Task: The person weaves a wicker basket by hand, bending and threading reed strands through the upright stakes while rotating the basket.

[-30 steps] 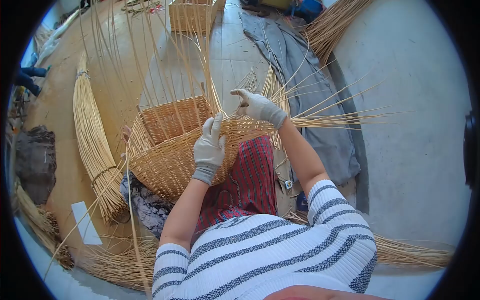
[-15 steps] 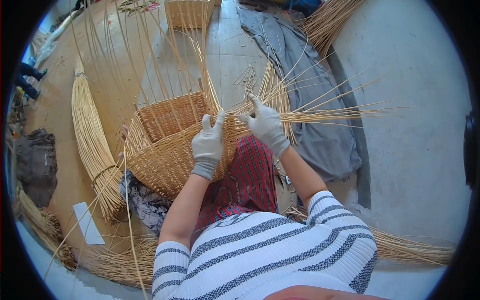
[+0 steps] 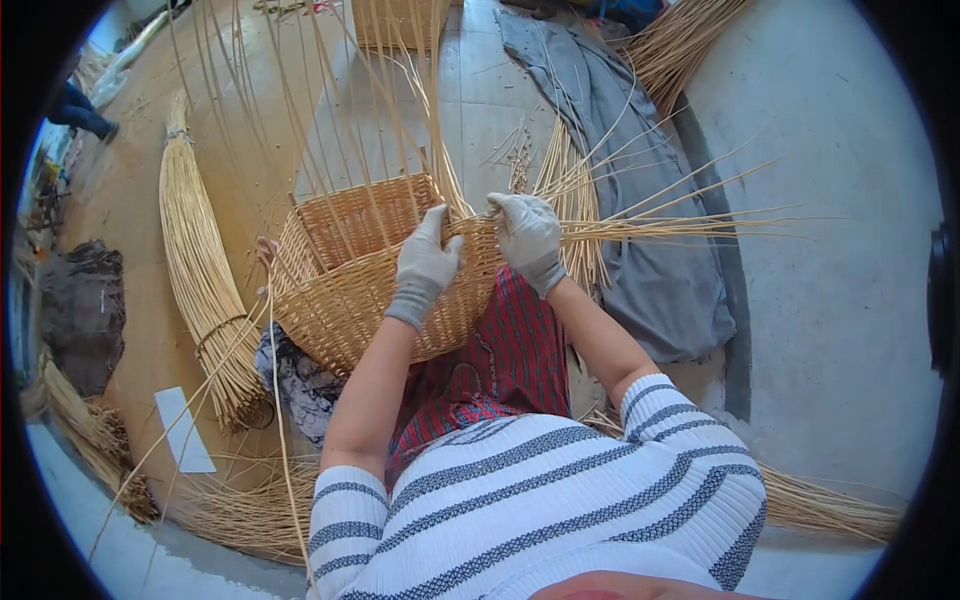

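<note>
A woven wicker basket (image 3: 375,290) rests tilted on my lap, with long upright rods rising from its rim. My left hand (image 3: 428,264), in a pale glove, is on the basket's near wall with its fingers closed over the rim. My right hand (image 3: 527,232), gloved too, pinches at the basket's right corner, where loose wicker strands (image 3: 660,229) fan out to the right. The fingertips of the right hand partly hide the weave they grip.
A tied wicker bundle (image 3: 200,270) lies on the floor at left. Grey cloth (image 3: 655,260) lies at right beneath more rods. Another basket (image 3: 400,22) stands ahead. A person's leg (image 3: 82,112) shows at far left.
My right hand has come in from the right, its fingers going from spread to closed at the basket's corner. My left hand stays at the rim. The whole view has shifted slightly.
</note>
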The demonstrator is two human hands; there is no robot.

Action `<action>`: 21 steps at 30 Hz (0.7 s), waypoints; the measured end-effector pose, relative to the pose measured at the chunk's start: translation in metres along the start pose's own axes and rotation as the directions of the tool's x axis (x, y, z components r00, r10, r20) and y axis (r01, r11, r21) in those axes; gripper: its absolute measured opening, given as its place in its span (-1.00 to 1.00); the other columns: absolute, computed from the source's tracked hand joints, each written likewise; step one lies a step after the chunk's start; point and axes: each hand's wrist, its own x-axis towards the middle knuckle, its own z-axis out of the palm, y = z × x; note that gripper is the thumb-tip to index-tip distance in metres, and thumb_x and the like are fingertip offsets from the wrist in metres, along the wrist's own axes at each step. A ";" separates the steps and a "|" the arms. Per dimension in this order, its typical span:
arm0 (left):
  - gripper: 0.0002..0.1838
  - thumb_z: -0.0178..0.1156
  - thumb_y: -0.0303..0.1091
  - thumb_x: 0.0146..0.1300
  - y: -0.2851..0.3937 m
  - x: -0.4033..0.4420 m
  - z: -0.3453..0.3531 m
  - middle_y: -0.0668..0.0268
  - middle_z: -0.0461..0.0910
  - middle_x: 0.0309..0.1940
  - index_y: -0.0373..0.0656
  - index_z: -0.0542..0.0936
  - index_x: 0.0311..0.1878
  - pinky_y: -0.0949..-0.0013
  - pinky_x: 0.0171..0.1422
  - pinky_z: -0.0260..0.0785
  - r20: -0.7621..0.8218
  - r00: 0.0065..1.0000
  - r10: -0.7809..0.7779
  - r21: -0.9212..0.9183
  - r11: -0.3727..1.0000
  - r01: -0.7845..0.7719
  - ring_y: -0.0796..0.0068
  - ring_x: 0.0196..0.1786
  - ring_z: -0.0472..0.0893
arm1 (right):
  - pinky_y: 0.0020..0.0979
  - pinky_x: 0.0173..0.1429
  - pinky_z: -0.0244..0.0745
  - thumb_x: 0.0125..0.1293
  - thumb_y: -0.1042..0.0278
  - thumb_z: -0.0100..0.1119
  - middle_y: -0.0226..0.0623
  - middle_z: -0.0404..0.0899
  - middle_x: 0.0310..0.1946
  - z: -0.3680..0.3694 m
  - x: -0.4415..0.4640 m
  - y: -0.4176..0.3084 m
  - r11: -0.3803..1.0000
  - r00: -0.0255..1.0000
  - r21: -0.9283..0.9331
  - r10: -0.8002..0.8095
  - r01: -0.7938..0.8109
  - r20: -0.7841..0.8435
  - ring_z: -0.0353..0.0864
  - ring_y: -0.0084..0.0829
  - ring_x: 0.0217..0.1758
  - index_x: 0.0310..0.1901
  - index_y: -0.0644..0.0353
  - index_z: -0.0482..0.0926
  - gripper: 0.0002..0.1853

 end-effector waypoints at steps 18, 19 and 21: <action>-0.22 0.26 -0.44 0.30 -0.021 -0.059 -0.012 0.16 0.44 0.39 0.07 0.16 0.54 0.14 0.09 0.53 -0.072 0.962 0.263 -0.085 0.959 -0.269 0.09 -0.01 0.69 | -0.12 0.46 0.21 0.10 0.25 0.43 -0.31 0.59 0.11 -0.031 0.009 -0.025 0.999 0.875 -0.053 0.027 -0.002 0.484 0.48 -0.20 0.28 0.23 -0.04 0.59 -0.41; -0.33 0.26 -0.48 0.30 -0.033 -0.071 -0.023 0.13 0.49 0.33 0.01 0.32 0.47 0.17 0.08 0.53 -0.173 0.944 0.281 -0.191 0.931 -0.312 0.15 -0.04 0.70 | -0.12 0.47 0.20 0.10 0.27 0.43 -0.31 0.59 0.10 -0.024 0.013 -0.034 0.995 0.893 -0.067 0.095 -0.073 0.440 0.48 -0.20 0.28 0.21 -0.02 0.60 -0.43; -0.54 0.25 -0.54 0.29 -0.088 -0.086 -0.051 0.08 0.55 0.17 -0.14 0.49 0.26 0.24 0.09 0.49 -0.379 0.778 0.501 0.243 0.865 -0.438 0.23 -0.07 0.66 | -0.12 0.40 0.28 0.11 0.30 0.43 -0.29 0.62 0.04 -0.018 0.011 -0.061 0.994 0.954 -0.063 0.105 -0.091 0.281 0.53 -0.18 0.21 0.18 0.00 0.61 -0.47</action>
